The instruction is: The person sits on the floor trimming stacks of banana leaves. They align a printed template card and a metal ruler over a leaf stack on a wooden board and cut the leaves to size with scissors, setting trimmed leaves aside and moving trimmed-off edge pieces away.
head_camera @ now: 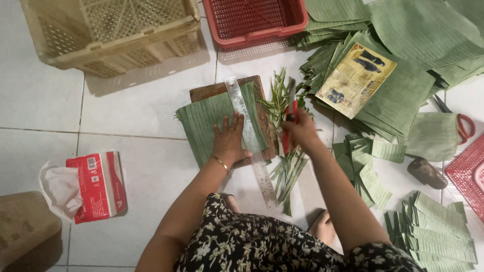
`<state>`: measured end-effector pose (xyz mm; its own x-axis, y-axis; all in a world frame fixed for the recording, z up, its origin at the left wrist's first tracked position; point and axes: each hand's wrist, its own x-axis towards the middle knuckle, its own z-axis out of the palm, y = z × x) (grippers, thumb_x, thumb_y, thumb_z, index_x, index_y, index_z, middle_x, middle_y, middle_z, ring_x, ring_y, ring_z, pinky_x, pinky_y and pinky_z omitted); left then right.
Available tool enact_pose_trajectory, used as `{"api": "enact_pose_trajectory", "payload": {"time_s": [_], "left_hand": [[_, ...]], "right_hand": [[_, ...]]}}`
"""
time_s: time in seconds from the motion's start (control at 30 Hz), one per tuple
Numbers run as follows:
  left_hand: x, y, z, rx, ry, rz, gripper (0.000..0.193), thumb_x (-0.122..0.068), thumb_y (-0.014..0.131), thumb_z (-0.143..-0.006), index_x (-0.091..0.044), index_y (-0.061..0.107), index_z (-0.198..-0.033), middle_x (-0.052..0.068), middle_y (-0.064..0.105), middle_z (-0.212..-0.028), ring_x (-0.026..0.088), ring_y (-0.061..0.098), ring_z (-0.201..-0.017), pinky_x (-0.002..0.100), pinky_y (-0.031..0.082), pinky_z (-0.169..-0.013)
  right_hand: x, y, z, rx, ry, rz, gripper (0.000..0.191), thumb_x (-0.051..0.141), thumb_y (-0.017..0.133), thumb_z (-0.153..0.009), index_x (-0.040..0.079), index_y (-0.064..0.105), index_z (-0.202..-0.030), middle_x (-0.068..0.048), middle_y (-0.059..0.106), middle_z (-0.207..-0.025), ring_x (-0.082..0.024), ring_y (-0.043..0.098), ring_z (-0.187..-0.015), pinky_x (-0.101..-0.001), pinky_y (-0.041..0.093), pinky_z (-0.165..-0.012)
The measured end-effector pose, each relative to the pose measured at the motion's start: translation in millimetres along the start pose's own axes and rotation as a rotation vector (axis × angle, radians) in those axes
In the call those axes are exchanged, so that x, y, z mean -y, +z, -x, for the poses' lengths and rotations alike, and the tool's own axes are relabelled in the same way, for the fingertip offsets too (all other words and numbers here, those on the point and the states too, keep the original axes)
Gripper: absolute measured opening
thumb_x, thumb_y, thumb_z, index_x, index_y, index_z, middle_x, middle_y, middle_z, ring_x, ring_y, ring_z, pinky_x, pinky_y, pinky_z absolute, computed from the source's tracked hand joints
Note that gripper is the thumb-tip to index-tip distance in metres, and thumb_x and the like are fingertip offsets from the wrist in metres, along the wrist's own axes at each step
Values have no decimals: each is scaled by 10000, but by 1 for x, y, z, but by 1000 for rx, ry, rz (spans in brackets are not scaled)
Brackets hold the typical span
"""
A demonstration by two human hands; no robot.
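My left hand [229,138] presses flat on a stack of green banana leaf [201,121] lying on a wooden board [206,91], and it touches a clear ruler [250,136] laid along the leaf's right side. My right hand [300,132] is closed around a red-handled knife [291,113], blade pointing away, just right of the board. Thin leaf trimmings [288,171] lie scattered under and behind that hand.
A beige crate [108,32] and a red basket [254,20] sit at the back. Stacks of cut leaves [403,75] with a printed card [355,79] fill the right, with red scissors [461,123], a stone [426,172], and folded strips [433,231]. A red tissue pack [96,186] lies left.
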<state>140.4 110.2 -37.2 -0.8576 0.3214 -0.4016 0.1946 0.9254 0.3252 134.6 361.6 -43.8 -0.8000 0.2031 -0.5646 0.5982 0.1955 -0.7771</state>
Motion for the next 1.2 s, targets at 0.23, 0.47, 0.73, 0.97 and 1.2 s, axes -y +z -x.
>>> {"api": "enact_pose_trajectory", "payload": {"time_s": [0.23, 0.47, 0.73, 0.97, 1.2], "left_hand": [[-4, -7, 2, 21, -24, -31, 1348, -482, 949, -606, -129, 132, -1619, 60, 163, -1703, 342, 178, -1553, 647, 209, -1206], [-4, -5, 1, 27, -23, -28, 1295, -458, 933, -645, -147, 137, -1617, 67, 151, -1705, 345, 162, -1553, 652, 196, -1206], [-3, -3, -4, 61, -32, -5, 1232, -407, 906, -701, -156, 125, -1620, 60, 128, -1707, 352, 133, -1556, 654, 176, -1207], [-3, -2, -3, 47, -36, -4, 1229, -406, 906, -703, -163, 129, -1623, 62, 130, -1708, 349, 136, -1561, 656, 180, -1210], [-5, -1, -3, 61, -48, -39, 1246, -416, 907, -701, -166, 109, -1625, 48, 109, -1713, 343, 133, -1559, 681, 185, -1194]], "right_hand": [[18, 85, 18, 111, -455, 1121, 280, 251, 430, -1066, 95, 629, -1186, -281, 491, -1199, -438, 691, -851, -536, 596, -718], [17, 117, 7, 32, -473, 959, 320, 238, 409, -1042, -28, 503, -1194, -302, 579, -1157, -479, 694, -944, -541, 577, -801], [19, 126, -7, -9, -305, 787, 357, 339, 406, -1064, 10, 363, -1195, -353, 695, -943, -509, 707, -917, -568, 565, -831], [23, 122, -7, 31, -275, 790, 352, 345, 400, -1068, 22, 366, -1203, -358, 688, -949, -526, 694, -918, -583, 550, -842], [16, 121, -17, 113, -453, 944, 276, 313, 382, -1086, 69, 468, -1182, -350, 604, -1241, -498, 703, -996, -579, 554, -860]]}}
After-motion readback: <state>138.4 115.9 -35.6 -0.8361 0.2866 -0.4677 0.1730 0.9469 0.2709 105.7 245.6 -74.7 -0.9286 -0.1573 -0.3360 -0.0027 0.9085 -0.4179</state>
